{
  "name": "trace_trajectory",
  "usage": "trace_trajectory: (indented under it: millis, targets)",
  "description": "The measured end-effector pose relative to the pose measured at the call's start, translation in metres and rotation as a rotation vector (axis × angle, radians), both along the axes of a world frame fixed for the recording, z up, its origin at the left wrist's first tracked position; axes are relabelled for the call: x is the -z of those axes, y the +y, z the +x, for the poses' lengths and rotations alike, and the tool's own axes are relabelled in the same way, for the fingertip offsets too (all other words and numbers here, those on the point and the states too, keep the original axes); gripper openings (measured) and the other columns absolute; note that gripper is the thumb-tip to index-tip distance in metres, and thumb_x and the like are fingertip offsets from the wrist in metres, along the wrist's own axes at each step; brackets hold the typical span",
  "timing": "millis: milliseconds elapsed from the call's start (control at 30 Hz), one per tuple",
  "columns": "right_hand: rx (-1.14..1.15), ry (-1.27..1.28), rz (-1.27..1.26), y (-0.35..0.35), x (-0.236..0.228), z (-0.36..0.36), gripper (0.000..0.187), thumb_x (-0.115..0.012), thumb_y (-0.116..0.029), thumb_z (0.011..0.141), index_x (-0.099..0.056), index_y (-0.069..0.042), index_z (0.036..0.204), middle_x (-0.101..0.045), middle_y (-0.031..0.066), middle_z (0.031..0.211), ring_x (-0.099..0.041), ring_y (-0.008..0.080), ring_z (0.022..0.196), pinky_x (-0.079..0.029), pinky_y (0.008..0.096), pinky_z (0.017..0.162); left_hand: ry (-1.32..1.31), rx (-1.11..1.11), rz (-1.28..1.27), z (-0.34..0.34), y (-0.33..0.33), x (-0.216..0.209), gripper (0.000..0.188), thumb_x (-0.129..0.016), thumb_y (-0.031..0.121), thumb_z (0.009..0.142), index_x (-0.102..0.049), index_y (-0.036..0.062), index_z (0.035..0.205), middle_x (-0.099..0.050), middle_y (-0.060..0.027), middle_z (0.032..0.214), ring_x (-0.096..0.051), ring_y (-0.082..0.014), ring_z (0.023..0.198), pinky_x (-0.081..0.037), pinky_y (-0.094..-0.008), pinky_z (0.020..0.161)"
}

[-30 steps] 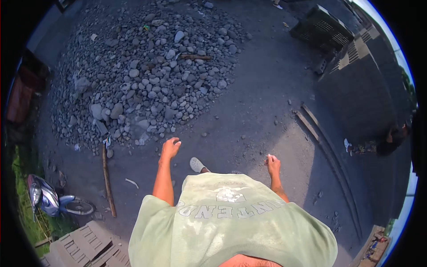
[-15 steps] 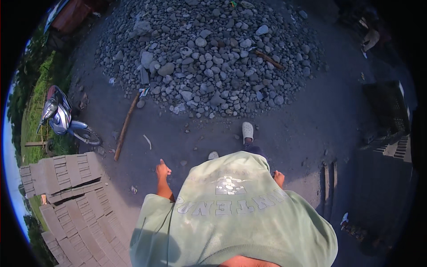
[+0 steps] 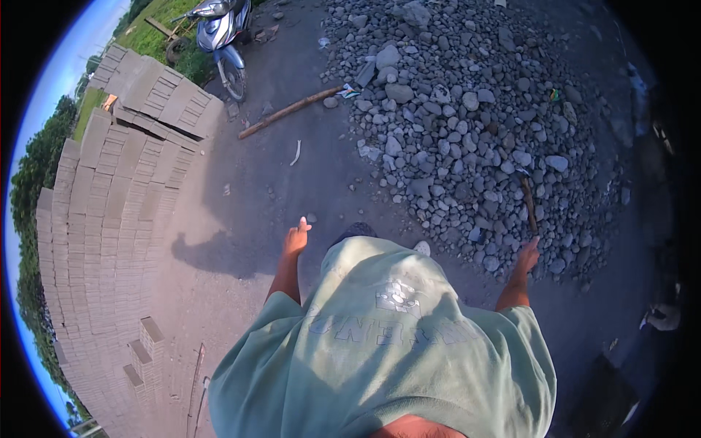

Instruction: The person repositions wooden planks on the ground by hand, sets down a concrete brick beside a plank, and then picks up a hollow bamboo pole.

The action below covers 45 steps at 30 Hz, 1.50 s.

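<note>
My left hand (image 3: 296, 238) hangs in front of me over bare dark ground, to the left of my green shirt (image 3: 394, 343). Its fingers are loosely bent and partly apart, and no object shows in them. Out to the right, my right hand (image 3: 526, 257) appears over the near edge of a heap of grey stones (image 3: 467, 139). A finger stretches forward there, the others look half curled, and nothing is visible in the grasp. Just beyond that hand in the picture, a short brown stick (image 3: 529, 204) lies on the stones.
A tall stack of grey concrete blocks (image 3: 109, 182) stands at left, with a few loose blocks (image 3: 142, 350) near its foot. A wooden pole (image 3: 290, 114) lies on the ground ahead. Behind it a motorcycle (image 3: 223, 44) is parked by grass.
My view has turned left: the stone heap has shifted right and the block stack shows more fully. Both arms now reach further out from my body, and the right hand shows more.
</note>
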State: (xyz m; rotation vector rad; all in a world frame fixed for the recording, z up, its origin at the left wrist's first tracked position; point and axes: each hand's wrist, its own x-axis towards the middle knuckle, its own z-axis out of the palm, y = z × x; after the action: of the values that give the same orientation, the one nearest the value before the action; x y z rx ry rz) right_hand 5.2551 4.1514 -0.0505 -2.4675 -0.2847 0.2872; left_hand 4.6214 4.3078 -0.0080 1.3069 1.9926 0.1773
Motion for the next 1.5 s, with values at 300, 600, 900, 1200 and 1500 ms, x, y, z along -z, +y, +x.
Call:
trace_trajectory:
  millis: [300,600,900,1200,1500]
  targets:
    - [-0.806,0.431,0.587,0.237,-0.101,-0.241,0.049,-0.043,-0.041,0.093,-0.057,0.002,0.113,-0.062,0.0170,0.110,-0.058,0.0280,0.103,-0.044,0.0346,0.088,-0.707,-0.237,0.286,0.084,0.093,-0.096,0.055,-0.043,0.046,0.092,-0.046,0.0076,0.131,-0.049,-0.0193,0.129,-0.043,-0.0306,0.123,-0.032,-0.0427,0.101]
    - [-1.580,-0.154,0.974,0.346,-0.172,-0.392,0.037,-0.044,-0.040,0.089,-0.064,-0.009,0.093,-0.062,0.0135,0.098,-0.054,0.0298,0.100,-0.036,0.0485,0.089,-1.707,-0.223,-0.057,0.148,0.153,-0.151,0.078,-0.026,0.066,0.087,-0.023,0.0106,0.142,-0.035,-0.0170,0.140,-0.029,-0.0305,0.131,-0.019,-0.0489,0.107]
    - [-0.867,0.188,-0.385,0.240,0.112,-0.288,0.036,-0.046,-0.033,0.083,-0.065,-0.004,0.090,-0.063,0.0230,0.094,-0.059,0.0412,0.087,-0.047,0.0477,0.079,-1.470,0.189,0.053,0.051,0.233,-0.185,0.084,-0.018,0.067,0.088,-0.044,-0.0007,0.130,-0.038,-0.0158,0.139,-0.030,-0.0272,0.131,-0.022,-0.0430,0.106]
    - [-1.075,0.433,-0.833,0.090,0.242,-0.285,0.025,-0.065,-0.028,0.073,-0.068,-0.004,0.081,-0.067,0.0138,0.088,-0.065,0.0280,0.076,-0.050,0.0397,0.066,-1.200,-0.192,0.216,-0.052,0.333,-0.152,0.042,-0.048,0.036,0.092,-0.057,0.0025,0.115,-0.063,-0.0071,0.103,-0.058,-0.0151,0.093,-0.041,-0.0284,0.080]
    - [-0.966,0.583,0.007,0.628,0.096,-0.350,0.029,-0.046,-0.021,0.088,-0.060,0.003,0.094,-0.063,0.0114,0.061,-0.059,0.0179,0.046,-0.046,0.0321,0.043,-0.429,0.098,0.475,-0.123,0.473,-0.083,0.031,-0.061,0.020,0.084,-0.061,0.0041,0.110,-0.067,-0.0100,0.084,-0.063,-0.0199,0.075,-0.047,-0.0304,0.068]
